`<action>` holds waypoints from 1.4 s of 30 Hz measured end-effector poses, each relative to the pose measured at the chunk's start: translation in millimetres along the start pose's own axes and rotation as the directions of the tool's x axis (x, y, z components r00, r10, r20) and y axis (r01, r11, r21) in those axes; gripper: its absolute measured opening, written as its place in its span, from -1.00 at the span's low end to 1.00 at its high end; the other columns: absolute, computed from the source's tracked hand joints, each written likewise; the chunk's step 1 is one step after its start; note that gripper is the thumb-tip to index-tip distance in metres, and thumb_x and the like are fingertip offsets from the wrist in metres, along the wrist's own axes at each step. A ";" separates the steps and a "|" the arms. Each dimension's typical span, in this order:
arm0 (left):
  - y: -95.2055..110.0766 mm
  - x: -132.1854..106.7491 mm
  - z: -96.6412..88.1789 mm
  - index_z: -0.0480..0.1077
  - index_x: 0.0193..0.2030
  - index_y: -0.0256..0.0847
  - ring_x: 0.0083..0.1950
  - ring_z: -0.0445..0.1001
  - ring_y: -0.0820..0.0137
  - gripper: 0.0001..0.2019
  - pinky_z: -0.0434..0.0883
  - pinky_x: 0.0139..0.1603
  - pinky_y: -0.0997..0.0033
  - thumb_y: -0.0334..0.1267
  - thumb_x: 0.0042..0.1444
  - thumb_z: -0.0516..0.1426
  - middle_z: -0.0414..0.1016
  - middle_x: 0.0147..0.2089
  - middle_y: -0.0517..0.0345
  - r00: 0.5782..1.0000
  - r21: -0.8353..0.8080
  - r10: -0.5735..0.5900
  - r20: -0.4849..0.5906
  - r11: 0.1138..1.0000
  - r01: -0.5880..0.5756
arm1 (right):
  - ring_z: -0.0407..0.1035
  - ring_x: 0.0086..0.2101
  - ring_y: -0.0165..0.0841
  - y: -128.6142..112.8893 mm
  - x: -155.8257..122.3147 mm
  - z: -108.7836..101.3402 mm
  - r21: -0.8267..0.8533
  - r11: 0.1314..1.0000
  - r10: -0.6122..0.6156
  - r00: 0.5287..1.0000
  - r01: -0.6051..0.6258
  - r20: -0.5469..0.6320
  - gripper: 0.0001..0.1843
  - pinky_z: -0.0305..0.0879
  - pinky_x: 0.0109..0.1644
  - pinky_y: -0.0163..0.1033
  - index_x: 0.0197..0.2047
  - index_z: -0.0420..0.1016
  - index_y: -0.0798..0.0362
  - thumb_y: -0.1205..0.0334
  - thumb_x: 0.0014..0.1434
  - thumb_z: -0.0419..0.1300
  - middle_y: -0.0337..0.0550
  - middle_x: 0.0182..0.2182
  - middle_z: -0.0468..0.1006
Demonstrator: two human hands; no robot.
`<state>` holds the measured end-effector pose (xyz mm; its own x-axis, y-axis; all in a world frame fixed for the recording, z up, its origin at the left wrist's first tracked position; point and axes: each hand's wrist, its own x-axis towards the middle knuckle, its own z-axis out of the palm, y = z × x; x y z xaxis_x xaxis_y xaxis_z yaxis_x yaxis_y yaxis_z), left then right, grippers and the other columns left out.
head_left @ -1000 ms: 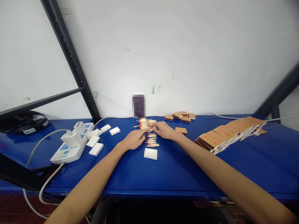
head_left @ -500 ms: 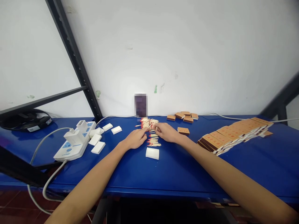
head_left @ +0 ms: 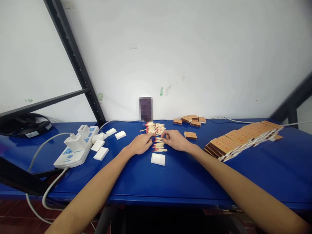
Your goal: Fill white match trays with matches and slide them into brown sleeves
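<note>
A loose heap of red-tipped matchsticks lies at the middle of the blue table, and a row of small match bundles runs from it towards me. My left hand is at the left side, fingers curled in against the match heads. From the right, my right hand bends its fingers in a pinch on the other ends of matchsticks. The fingertips partly hide what lies between them. Just in front of the bundles is a white matchbox tray.
Several white trays lie on the left beside a power strip with plugs and cables. Single brown matchboxes sit at the back right. A long stack of matchboxes stands further right. A dark pixelated object leans on the wall.
Both hands stay at the matchsticks with small finger movements; my left fingertips have drawn slightly back to the left. The whole view has shifted a little.
</note>
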<state>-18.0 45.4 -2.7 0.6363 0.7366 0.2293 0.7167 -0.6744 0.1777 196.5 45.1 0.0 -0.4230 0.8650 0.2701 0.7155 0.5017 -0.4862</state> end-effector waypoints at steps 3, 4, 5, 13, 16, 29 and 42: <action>-0.6 0.5 0.9 0.28 0.18 -0.20 0.08 0.45 0.25 -0.60 0.35 0.10 0.25 -0.33 0.24 -0.11 0.47 0.11 0.02 1.000 0.005 0.004 0.003 1.000 -0.004 | 0.20 -0.55 -0.46 -2.2 -2.4 -1.5 0.011 1.000 -0.003 1.000 0.003 0.004 -0.88 0.01 -0.43 -0.35 -0.33 0.47 0.05 0.28 0.09 0.11 -0.31 -0.58 0.39; -0.7 0.7 1.1 0.29 0.18 -0.20 0.09 0.45 0.25 -0.60 0.35 0.11 0.25 -0.33 0.24 -0.11 0.46 0.12 0.02 1.000 0.008 0.002 0.006 1.000 -0.002 | 0.21 -0.55 -0.46 -2.8 -3.0 -1.6 0.016 1.000 -0.003 1.000 0.003 0.005 -0.88 0.01 -0.43 -0.35 -0.32 0.48 0.05 0.27 0.10 0.12 -0.31 -0.58 0.39; -0.8 0.9 1.3 0.30 0.18 -0.21 0.10 0.44 0.24 -0.60 0.35 0.11 0.24 -0.33 0.24 -0.12 0.46 0.12 0.02 1.000 0.011 0.000 0.010 1.000 0.000 | 0.21 -0.55 -0.46 -3.0 -3.4 -1.5 0.019 1.000 -0.002 1.000 0.002 0.005 -0.87 0.01 -0.43 -0.35 -0.30 0.48 0.04 0.25 0.10 0.12 -0.31 -0.58 0.39; -1.4 1.4 1.1 0.35 0.14 -0.16 0.05 0.45 0.28 -0.61 0.36 0.07 0.28 -0.30 0.25 -0.12 0.49 0.07 0.08 1.000 0.010 -0.002 0.030 1.000 0.002 | 0.24 -0.51 -0.42 5.1 -1.9 0.6 -0.047 0.999 0.011 0.996 -0.016 -0.093 -0.81 0.02 -0.40 -0.32 -0.31 0.49 0.06 0.23 0.18 0.06 -0.25 -0.56 0.42; 0.3 0.1 -1.3 0.38 0.09 -0.15 -0.01 0.46 0.29 -0.63 0.36 0.02 0.31 -0.32 0.24 -0.12 0.51 0.02 0.09 0.999 -0.016 0.023 0.026 1.000 -0.023 | 0.25 -0.46 -0.40 7.7 -0.3 -1.6 -0.063 0.998 0.001 0.984 -0.013 -0.181 -0.79 0.05 -0.35 -0.32 -0.34 0.47 0.07 0.23 0.20 0.03 -0.22 -0.50 0.42; 5.7 0.5 -3.2 0.40 0.04 -0.13 -0.32 0.46 0.36 -0.66 0.33 -0.25 0.42 -0.32 0.22 -0.09 0.52 -0.34 0.17 0.999 -0.090 -0.047 0.001 0.995 0.047 | 0.31 -0.42 -0.38 13.4 9.4 6.6 -0.151 0.983 0.085 0.988 -0.103 -0.126 -0.77 0.01 -0.39 -0.31 -0.13 0.49 0.00 0.13 0.24 0.08 -0.21 -0.44 0.48; 6.4 2.6 -1.7 0.34 0.16 -0.10 -0.16 0.51 0.26 -0.61 0.36 -0.15 0.36 -0.28 0.23 -0.07 0.54 -0.29 0.09 0.991 0.040 -0.131 -0.014 0.990 0.132 | 0.31 -0.36 -0.36 17.6 16.0 12.8 -0.187 0.975 0.095 0.984 -0.122 -0.148 -0.86 0.03 -0.36 -0.31 -0.27 0.49 0.02 0.22 0.19 0.11 -0.17 -0.38 0.49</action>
<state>-12.2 43.0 0.6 0.5327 0.8179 0.2174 0.8051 -0.5690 0.1677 195.2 67.6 -14.9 -0.2661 0.9011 0.3423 0.8531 0.3854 -0.3516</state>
